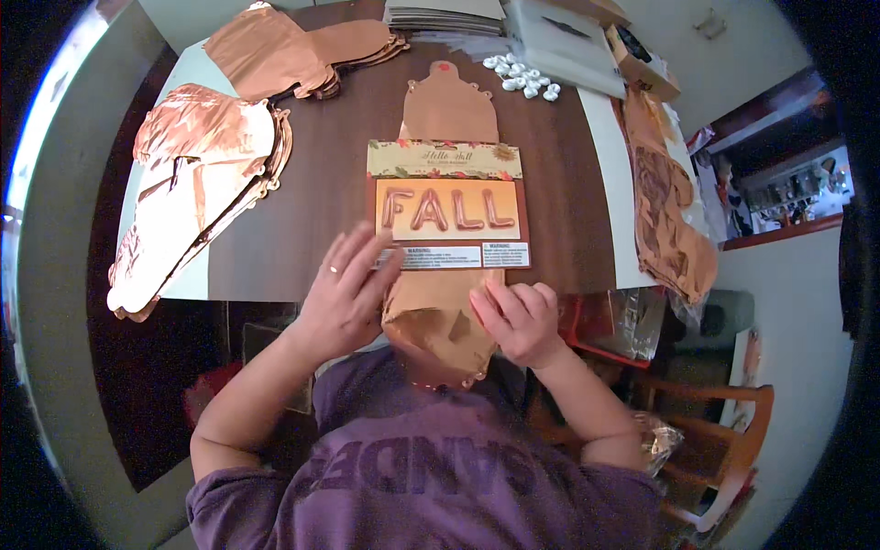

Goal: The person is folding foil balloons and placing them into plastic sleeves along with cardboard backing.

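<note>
In front of me a printed cardboard package card (pixel 449 210) lies on a flat copper foil balloon (pixel 450 108), which sticks out past the card's far and near edges. The near part of the foil (pixel 440 321) hangs over the table's front edge toward my chest. My left hand (pixel 346 289) is at the card's near left corner, fingers stretched and slightly blurred, a ring on one of them. At the near right, my right hand (pixel 521 321) pinches the foil's edge just below the card between thumb and fingers.
Stacks of flat copper foil balloons lie at the left (pixel 206 174) and far left (pixel 293 50) of the brown table (pixel 330 183); more foil (pixel 665 192) lies at the right. Small white coils (pixel 522 76), a clear plastic container (pixel 564 41) and stacked cards (pixel 445 16) are at the back. A wooden chair (pixel 733 449) stands right.
</note>
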Demonstrator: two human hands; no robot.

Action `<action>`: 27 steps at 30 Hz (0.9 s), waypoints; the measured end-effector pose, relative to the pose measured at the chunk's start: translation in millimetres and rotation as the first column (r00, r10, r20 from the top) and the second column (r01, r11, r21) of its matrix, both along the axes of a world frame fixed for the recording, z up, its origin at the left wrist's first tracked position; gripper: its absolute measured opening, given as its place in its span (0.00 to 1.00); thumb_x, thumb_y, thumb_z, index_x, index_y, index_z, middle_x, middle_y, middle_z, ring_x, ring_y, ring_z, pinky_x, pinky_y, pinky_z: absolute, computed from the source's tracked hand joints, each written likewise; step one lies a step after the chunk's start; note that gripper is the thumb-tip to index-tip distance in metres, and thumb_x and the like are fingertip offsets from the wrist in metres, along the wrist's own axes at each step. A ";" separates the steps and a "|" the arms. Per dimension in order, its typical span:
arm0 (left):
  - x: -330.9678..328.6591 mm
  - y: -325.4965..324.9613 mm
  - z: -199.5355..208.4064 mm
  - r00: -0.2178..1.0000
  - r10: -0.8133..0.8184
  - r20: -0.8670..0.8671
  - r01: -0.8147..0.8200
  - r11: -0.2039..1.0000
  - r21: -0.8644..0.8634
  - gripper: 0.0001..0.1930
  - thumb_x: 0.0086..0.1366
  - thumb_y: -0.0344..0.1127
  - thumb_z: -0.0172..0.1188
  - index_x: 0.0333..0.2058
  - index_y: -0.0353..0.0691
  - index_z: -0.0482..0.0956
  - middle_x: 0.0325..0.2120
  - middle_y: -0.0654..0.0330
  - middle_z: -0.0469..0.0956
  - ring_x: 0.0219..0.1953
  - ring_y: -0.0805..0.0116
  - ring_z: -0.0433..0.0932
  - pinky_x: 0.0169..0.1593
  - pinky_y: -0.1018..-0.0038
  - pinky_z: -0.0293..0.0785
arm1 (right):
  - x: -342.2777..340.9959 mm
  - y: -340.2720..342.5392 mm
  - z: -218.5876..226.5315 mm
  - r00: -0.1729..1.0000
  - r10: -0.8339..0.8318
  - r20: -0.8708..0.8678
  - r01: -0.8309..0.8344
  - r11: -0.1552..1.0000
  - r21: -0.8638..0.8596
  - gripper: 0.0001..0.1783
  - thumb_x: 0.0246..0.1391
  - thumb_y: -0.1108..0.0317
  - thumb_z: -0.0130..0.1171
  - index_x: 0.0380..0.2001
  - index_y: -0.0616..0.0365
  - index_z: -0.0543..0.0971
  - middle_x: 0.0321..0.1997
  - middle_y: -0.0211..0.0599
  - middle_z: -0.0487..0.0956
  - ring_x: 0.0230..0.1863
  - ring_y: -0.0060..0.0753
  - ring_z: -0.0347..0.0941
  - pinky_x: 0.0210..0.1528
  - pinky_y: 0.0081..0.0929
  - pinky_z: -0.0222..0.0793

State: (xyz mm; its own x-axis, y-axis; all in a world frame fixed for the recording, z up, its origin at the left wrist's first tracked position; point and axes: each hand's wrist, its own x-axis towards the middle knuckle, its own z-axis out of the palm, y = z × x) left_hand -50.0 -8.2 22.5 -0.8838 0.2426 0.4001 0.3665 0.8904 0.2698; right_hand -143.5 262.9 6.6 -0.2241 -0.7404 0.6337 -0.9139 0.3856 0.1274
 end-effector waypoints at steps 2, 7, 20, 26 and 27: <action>-5.6 3.0 10.2 0.997 0.051 0.060 -0.050 0.999 -0.016 0.34 0.53 0.33 0.63 0.60 0.37 0.66 0.64 0.45 0.61 0.67 0.42 0.57 0.66 0.47 0.56 | 5.1 2.6 -6.2 0.999 0.031 0.040 -0.031 0.999 -0.020 0.16 0.48 0.68 0.61 0.43 0.52 0.82 0.48 0.32 0.79 0.41 0.32 0.70 0.43 0.33 0.64; -6.9 -1.1 2.3 0.994 -0.055 0.099 0.066 0.991 -0.115 0.31 0.53 0.35 0.63 0.58 0.38 0.69 0.61 0.50 0.65 0.66 0.46 0.60 0.66 0.50 0.57 | -0.4 5.6 -4.2 0.993 0.053 0.103 -0.044 0.995 -0.085 0.16 0.51 0.65 0.56 0.43 0.52 0.82 0.48 0.31 0.80 0.39 0.31 0.71 0.43 0.32 0.63; -5.6 7.5 -8.6 0.997 -0.061 -0.039 0.060 0.998 -0.017 0.24 0.55 0.32 0.66 0.52 0.39 0.76 0.56 0.49 0.71 0.62 0.48 0.67 0.65 0.51 0.60 | -3.4 2.7 21.1 0.970 0.007 0.242 0.018 0.995 -0.102 0.15 0.50 0.65 0.58 0.42 0.51 0.82 0.49 0.33 0.78 0.47 0.35 0.71 0.52 0.38 0.63; -6.8 4.0 -2.1 0.997 -0.072 0.006 0.072 0.996 0.045 0.27 0.51 0.34 0.66 0.52 0.39 0.76 0.56 0.52 0.72 0.61 0.51 0.69 0.67 0.50 0.58 | -21.5 7.3 20.8 0.929 0.049 0.368 -0.055 0.998 0.007 0.13 0.50 0.68 0.58 0.40 0.53 0.81 0.45 0.33 0.79 0.45 0.37 0.73 0.48 0.39 0.67; -7.6 3.6 -1.2 0.998 -0.071 0.003 0.070 0.996 0.046 0.27 0.51 0.34 0.66 0.52 0.39 0.76 0.56 0.52 0.72 0.61 0.51 0.69 0.67 0.50 0.58 | -23.7 7.8 23.8 0.929 0.076 0.363 -0.085 0.996 0.010 0.12 0.48 0.68 0.59 0.38 0.54 0.81 0.42 0.33 0.79 0.43 0.39 0.74 0.45 0.38 0.68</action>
State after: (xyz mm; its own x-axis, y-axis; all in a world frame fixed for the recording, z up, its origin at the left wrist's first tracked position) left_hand -57.6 -4.6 21.3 -0.8670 0.2858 0.4082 0.4266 0.8491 0.3115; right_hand -167.2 270.7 30.3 -0.3740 -0.7803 0.5012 -0.9274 0.3100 -0.2095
